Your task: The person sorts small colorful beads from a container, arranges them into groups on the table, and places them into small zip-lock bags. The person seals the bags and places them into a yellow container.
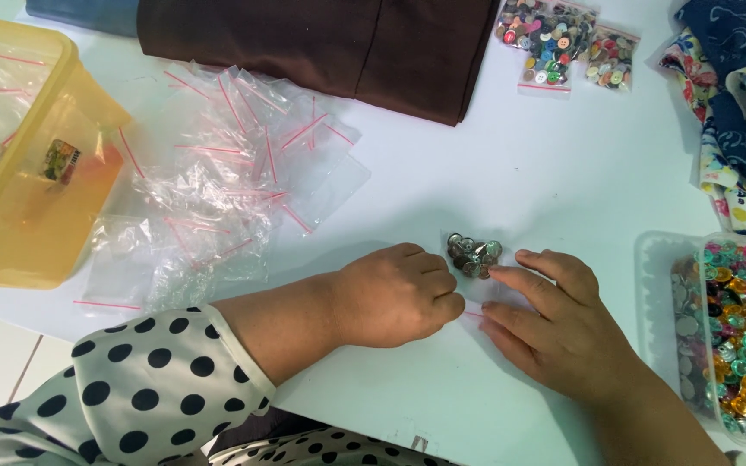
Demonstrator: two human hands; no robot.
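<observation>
A small clear zip bag (475, 278) with a red seal strip lies flat on the white table (520, 173), with a cluster of grey metallic buttons (474, 255) at its far end. My left hand (399, 295) is curled with its fingertips pinching the bag's near edge at the red strip. From the right, my right hand (554, 324) presses its fingers on the same bag, the index finger touching the buttons. A polka-dot sleeve (131, 388) covers my left forearm.
A heap of empty clear zip bags (226, 181) lies left of centre beside a yellow plastic tub (36, 181). Brown cloth (347, 47) and two bags of mixed buttons (554, 39) lie at the back. Floral fabric (736, 103) and a compartment box of coloured buttons (740, 332) are on the right.
</observation>
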